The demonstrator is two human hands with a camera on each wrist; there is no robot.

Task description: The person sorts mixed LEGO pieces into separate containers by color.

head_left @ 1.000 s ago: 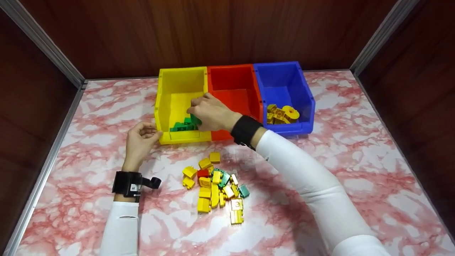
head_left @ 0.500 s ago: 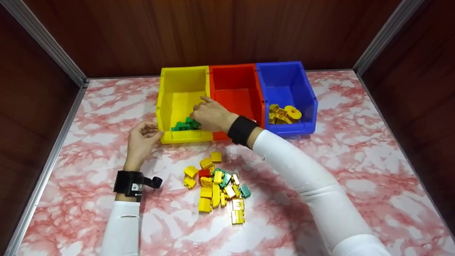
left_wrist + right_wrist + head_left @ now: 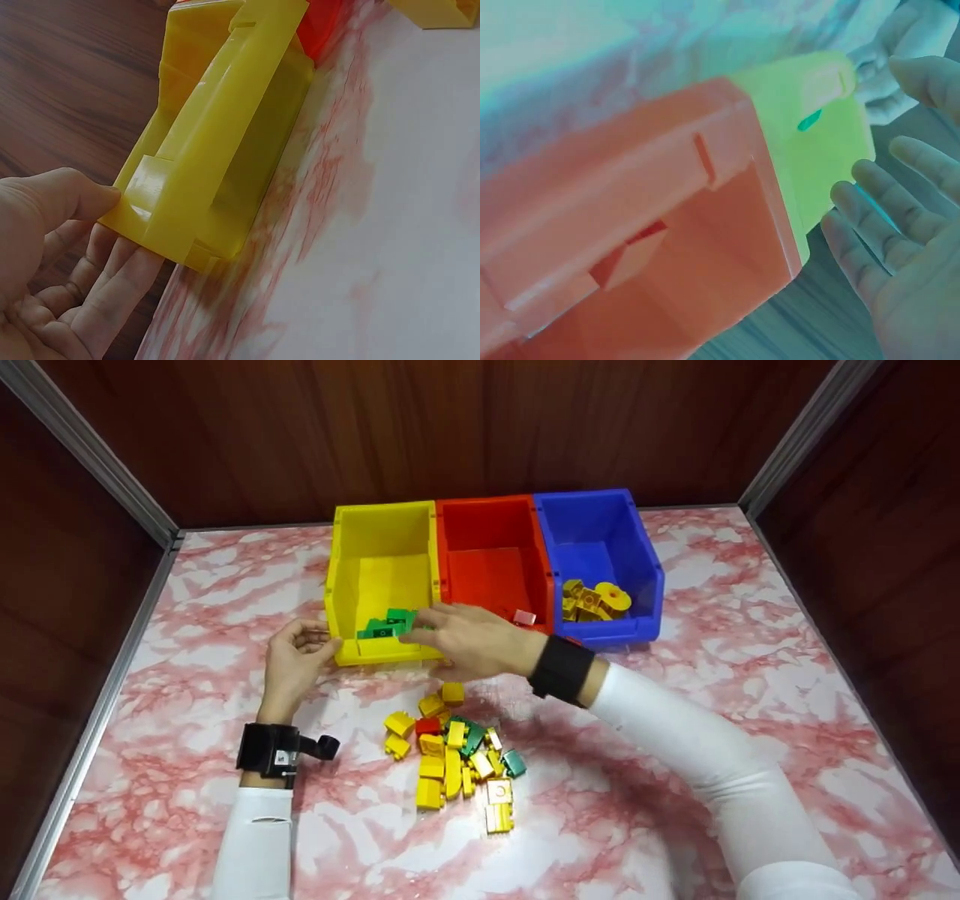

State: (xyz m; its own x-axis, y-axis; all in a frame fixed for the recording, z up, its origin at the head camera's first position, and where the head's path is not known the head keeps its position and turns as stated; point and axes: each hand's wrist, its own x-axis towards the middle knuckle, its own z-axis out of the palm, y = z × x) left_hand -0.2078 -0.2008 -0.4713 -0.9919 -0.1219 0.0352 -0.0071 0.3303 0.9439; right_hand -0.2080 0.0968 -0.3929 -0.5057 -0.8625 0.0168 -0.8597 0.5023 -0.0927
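My left hand (image 3: 295, 667) pinches the front left corner of the yellow bin (image 3: 382, 651), thumb on the front lip and fingers against the side, as the left wrist view (image 3: 71, 262) shows. Green toy bricks (image 3: 386, 626) lie inside that bin near its front. My right hand (image 3: 480, 641) hovers over the front of the yellow and red bins, its fingers spread and holding nothing in the right wrist view. Inside the red bin (image 3: 495, 521) a reddish brick (image 3: 524, 617) shows near the front; my right hand hides part of the lip.
The blue bin (image 3: 646, 562) on the right holds several yellow pieces (image 3: 592, 601). In front of the bins, on the marbled table (image 3: 180, 720), lies a loose pile of mostly yellow bricks (image 3: 452, 772), with green bricks (image 3: 514, 763) and a red brick (image 3: 428, 726) among them. Wooden walls (image 3: 480, 427) enclose the table.
My right hand, earlier inside the yellow bin with a green brick at its fingers, has come forward and right, towards me, and its fingers have opened. The left hand stays at the bin's corner.
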